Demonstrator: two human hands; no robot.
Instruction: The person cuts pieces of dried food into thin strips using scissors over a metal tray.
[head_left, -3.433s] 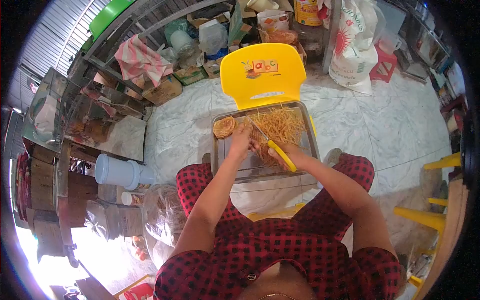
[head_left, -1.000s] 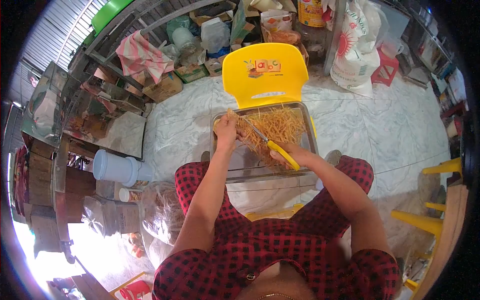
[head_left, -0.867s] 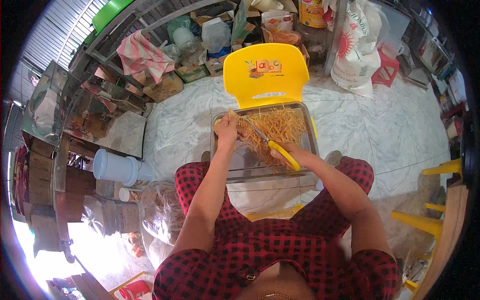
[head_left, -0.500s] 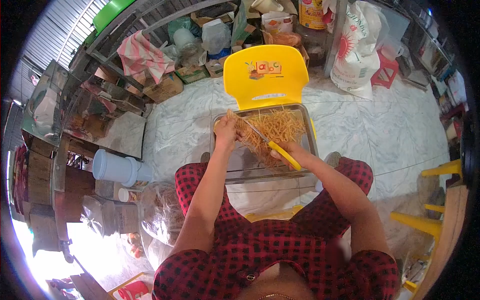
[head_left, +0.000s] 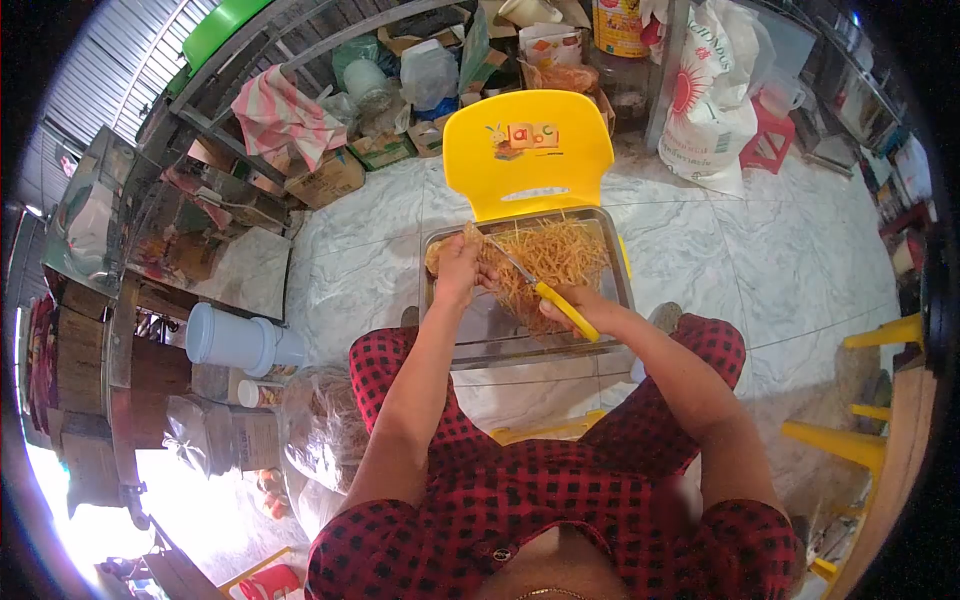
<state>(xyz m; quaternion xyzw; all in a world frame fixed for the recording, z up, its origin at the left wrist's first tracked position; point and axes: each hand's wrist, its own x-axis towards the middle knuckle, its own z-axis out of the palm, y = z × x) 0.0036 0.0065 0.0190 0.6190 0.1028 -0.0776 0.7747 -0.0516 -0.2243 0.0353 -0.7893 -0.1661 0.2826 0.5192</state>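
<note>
While right hand (head_left: pixel 592 306) grips one pair of scissors (head_left: pixel 543 290), left hand (head_left: pixel 460 270) pinches one brown piece (head_left: pixel 471 232) above one tray (head_left: pixel 482 324); strips (head_left: pixel 562 252) too many to count.

We reach both arms forward and inward. Our bare left forearm (head_left: pixel 423 380) slants up to a nearly straight left wrist (head_left: pixel 451 302); beyond it our bare left hand (head_left: pixel 463 268), back upward, has its fingers bent in a pinch. Our bare right forearm (head_left: pixel 668 362) angles across to the left, elbow bent outward, and our bare right hand (head_left: pixel 582 308), nearer our body, curls in a firm grip. The hands sit near each other, slightly apart.
</note>
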